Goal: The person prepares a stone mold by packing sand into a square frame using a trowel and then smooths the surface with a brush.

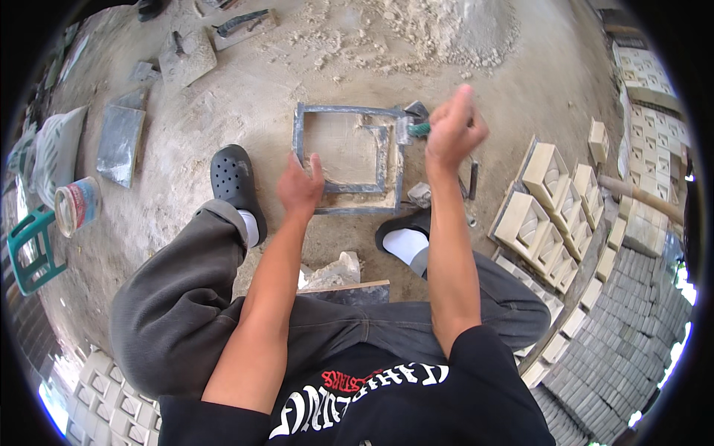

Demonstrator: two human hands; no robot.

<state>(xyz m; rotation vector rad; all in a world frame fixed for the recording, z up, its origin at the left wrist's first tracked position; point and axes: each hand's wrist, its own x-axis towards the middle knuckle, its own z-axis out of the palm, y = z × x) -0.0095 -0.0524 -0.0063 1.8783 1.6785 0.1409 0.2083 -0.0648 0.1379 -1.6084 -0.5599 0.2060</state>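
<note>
Both hands' fingers grip, left hand (301,183) the frame (299,128), right hand (457,132) a half-hidden handle (420,129).

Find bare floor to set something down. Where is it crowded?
Bare floor lies between the tub and left shoe, and between the powder heap and cast blocks. Crowded: right of the frame, by the stone and right hand.

Head view, single: wide fisheye, left of a worn pair, facing steeply down at close range. Wearer's black fabric T-shirt with white-and-red print (372,418), six o'clock, nearest; grey rectangular frame (353,111), twelve, near centre; pale grey powder heap (477,36), one o'clock, farther.
</note>
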